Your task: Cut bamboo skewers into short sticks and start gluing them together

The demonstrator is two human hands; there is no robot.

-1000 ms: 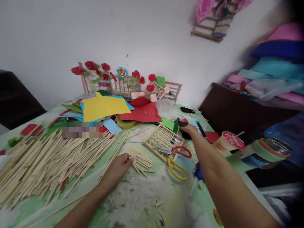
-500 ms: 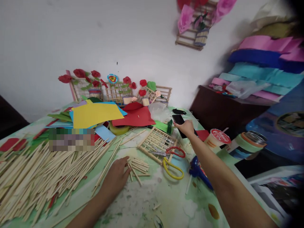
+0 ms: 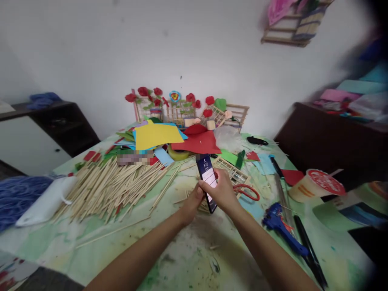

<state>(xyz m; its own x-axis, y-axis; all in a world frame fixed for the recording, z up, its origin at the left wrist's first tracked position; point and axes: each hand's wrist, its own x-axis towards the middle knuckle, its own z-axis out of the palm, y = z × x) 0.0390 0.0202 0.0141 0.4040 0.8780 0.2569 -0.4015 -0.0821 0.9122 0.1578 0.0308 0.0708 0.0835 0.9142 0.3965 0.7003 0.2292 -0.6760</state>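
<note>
A black smartphone point(image 3: 206, 173) with a lit screen is held upright above the middle of the table. My right hand point(image 3: 223, 192) grips its right edge and back. My left hand point(image 3: 193, 201) touches its lower left edge with the thumb on the screen side. Under the hands lie a small wooden stick lattice point(image 3: 230, 170) and red-handled scissors point(image 3: 249, 192). A big heap of thin wooden sticks point(image 3: 112, 184) spreads to the left of my left hand.
Coloured paper sheets point(image 3: 157, 135) and stick frames with red paper flowers point(image 3: 169, 106) stand at the back. A blue glue gun point(image 3: 282, 226), a paper cup with red lid point(image 3: 315, 186) and black pens lie right. A white and blue bundle point(image 3: 33, 198) sits far left.
My right hand lifted the phone from the right side of the table and brought it to the middle. My left hand left the short sticks and joined it on the phone. The view swung right.
</note>
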